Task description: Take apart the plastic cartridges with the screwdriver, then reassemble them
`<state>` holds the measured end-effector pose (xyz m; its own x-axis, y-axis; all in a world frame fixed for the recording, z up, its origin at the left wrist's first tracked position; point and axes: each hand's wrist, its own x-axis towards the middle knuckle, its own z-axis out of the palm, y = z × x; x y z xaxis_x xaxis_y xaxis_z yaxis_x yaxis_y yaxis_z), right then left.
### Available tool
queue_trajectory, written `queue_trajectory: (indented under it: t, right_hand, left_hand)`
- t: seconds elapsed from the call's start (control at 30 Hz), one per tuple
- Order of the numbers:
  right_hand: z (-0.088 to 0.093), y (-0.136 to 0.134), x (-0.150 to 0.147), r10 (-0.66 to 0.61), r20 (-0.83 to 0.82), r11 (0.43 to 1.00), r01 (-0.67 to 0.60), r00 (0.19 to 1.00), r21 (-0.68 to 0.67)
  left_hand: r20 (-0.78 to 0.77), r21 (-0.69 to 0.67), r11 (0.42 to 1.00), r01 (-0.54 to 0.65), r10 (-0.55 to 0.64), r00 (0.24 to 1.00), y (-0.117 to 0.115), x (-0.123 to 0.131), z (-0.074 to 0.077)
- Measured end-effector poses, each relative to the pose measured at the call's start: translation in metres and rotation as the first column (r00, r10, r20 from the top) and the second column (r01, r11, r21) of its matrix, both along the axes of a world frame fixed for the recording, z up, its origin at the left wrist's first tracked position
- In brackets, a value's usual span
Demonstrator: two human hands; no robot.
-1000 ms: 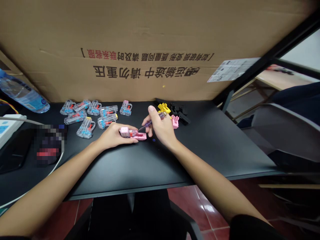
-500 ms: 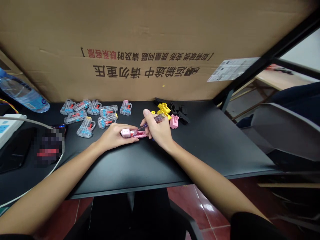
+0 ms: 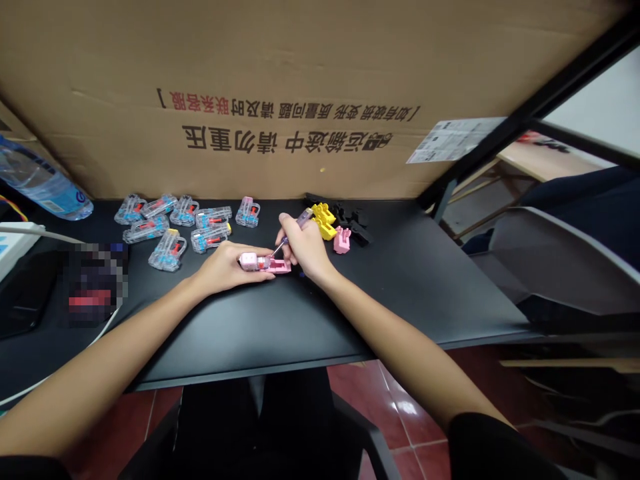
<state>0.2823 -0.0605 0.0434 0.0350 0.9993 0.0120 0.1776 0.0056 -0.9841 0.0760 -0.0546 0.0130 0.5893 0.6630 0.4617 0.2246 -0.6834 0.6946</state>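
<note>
My left hand lies on the black desk with its fingers closed round a small pink plastic toy part, pinning it flat. My right hand pinches a small purple-handled screwdriver, whose tip points down into the pink part between the two hands. Just behind my right hand lie loose yellow pieces, a pink piece and black pieces.
Several clear plastic toy pieces with blue and red insides lie at the back left. A large cardboard box stands along the desk's back edge. A water bottle, a white power strip and a cable sit at the left; a chair is at the right.
My right hand has drawn in and leftward, bringing the screwdriver tip onto the pink part. The left hand has kept its hold. The view has shifted slightly.
</note>
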Motion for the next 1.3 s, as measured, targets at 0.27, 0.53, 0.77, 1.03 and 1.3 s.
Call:
queue_trajectory:
  t: [0.27,0.53,0.77,1.03,1.3]
  right_hand:
    - [0.006,-0.016,0.001,-0.032,0.04,0.978,0.023,0.999,0.207]
    - [0.006,-0.015,0.001,-0.038,0.061,0.976,0.024,0.997,0.216]
    - [0.002,-0.012,0.0,0.014,0.053,0.988,-0.022,0.999,0.155]
    - [-0.003,-0.015,-0.004,0.026,0.025,0.983,-0.03,0.999,0.18]
    - [-0.011,-0.022,-0.005,-0.002,0.248,0.865,-0.123,0.969,0.487]
  left_hand:
    - [-0.06,-0.127,0.971,-0.205,0.199,0.978,0.005,-0.001,0.001]
    - [-0.055,-0.117,0.974,-0.195,0.189,0.98,0.005,-0.001,0.002]
    - [-0.035,-0.096,0.975,-0.199,0.197,0.98,0.004,0.001,0.004]
    - [-0.041,-0.166,0.957,-0.236,0.232,0.972,0.006,-0.001,0.002]
    - [-0.043,-0.212,0.934,-0.287,0.284,0.958,0.009,-0.001,-0.001]
